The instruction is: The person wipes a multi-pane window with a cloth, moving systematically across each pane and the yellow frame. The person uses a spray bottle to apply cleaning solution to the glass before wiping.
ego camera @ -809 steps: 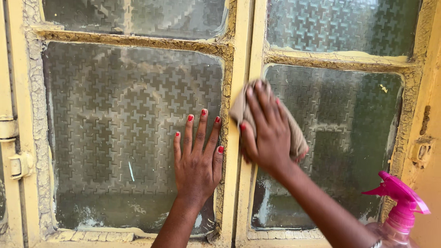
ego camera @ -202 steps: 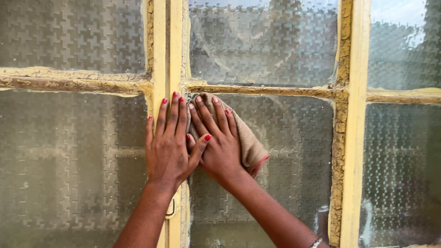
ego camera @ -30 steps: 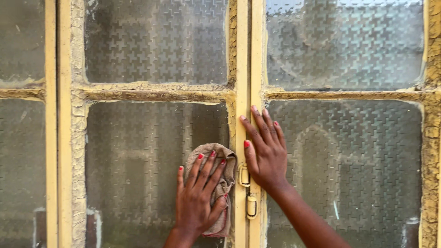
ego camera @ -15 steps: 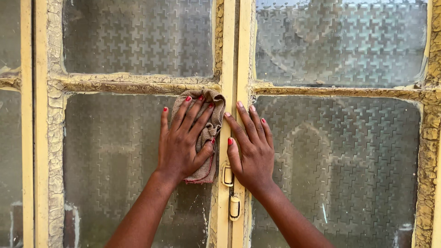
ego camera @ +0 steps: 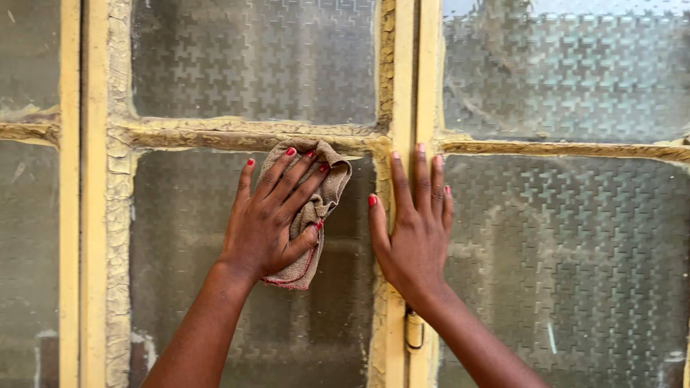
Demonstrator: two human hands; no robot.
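While both forearms rise from the bottom edge, elbows cut off, the left hand presses a crumpled brownish cloth flat against the lower left pane, fingers spread over it, just under the flaking crossbar. Beside it, the right hand lies open and empty on the yellow centre post, partly covering a small latch. Beyond the patterned glass, only blurred shapes show.
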